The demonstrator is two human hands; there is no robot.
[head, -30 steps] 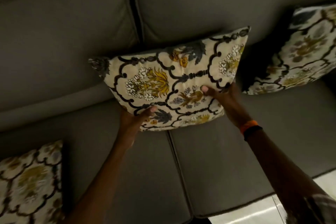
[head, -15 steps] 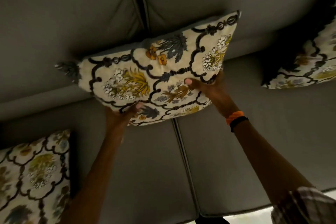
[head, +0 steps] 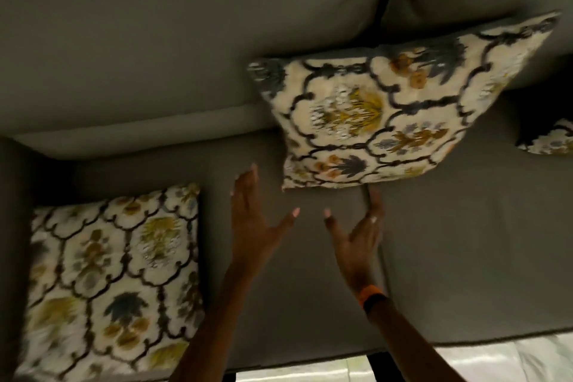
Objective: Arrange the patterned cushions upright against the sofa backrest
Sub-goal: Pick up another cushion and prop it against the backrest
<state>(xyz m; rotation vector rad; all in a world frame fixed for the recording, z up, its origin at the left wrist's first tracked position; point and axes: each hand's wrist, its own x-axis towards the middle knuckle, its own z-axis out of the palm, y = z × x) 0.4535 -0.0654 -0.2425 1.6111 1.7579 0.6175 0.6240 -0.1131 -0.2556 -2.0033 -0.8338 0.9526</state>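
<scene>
- Leaning against the sofa backrest point(head: 186, 40), the middle cushion point(head: 387, 115) stands free.
- Left hand point(head: 254, 220) and right hand point(head: 356, 239) hover below it, fingers spread, gripping nothing.

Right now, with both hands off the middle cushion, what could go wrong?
1. The middle cushion leans on the backrest unsupported; it may tip forward, since the left hand and right hand are open and apart from it.
2. The left cushion seems to lie flat, so it is not arranged yet.
</scene>
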